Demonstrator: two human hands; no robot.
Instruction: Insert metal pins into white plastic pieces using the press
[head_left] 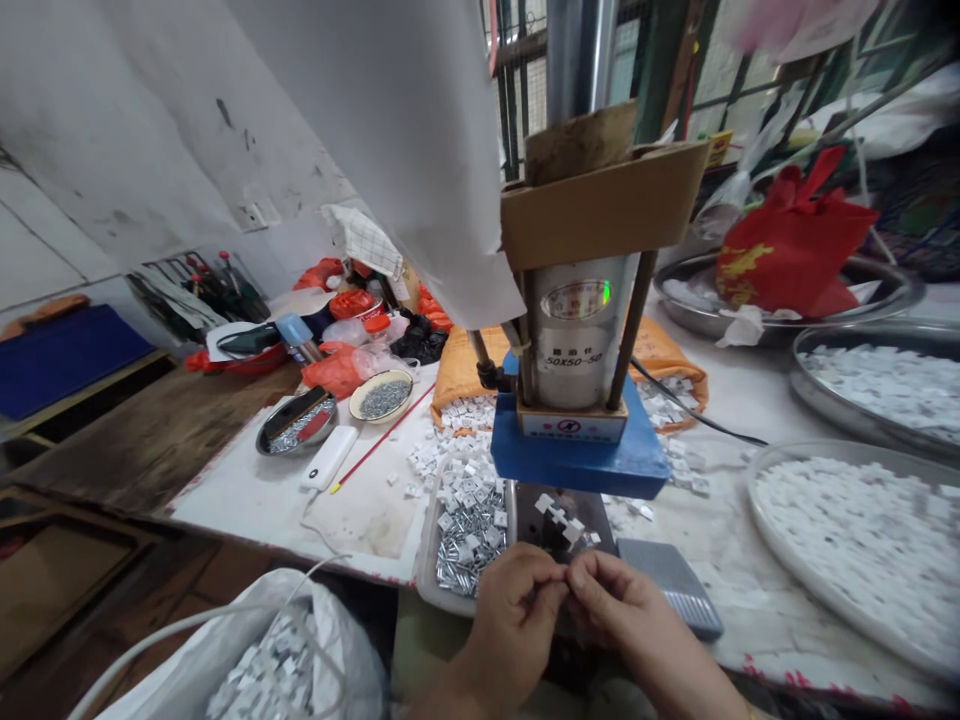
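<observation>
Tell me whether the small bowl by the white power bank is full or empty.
Partly filled: the small bowl holds a grey heap of tiny metal pieces, its pale rim showing around them.

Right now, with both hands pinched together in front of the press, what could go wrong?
1. The left hand and right hand meet just below the press; fingers could stray under it.
2. Whatever they pinch is too small to see; a slip could drop it.
3. The tray of metal pieces overhangs the table edge and might be knocked off.

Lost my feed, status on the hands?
Left hand and right hand fingertips together, pinching a small part, too small to identify. Press directly ahead. Tray of clips left.
</observation>
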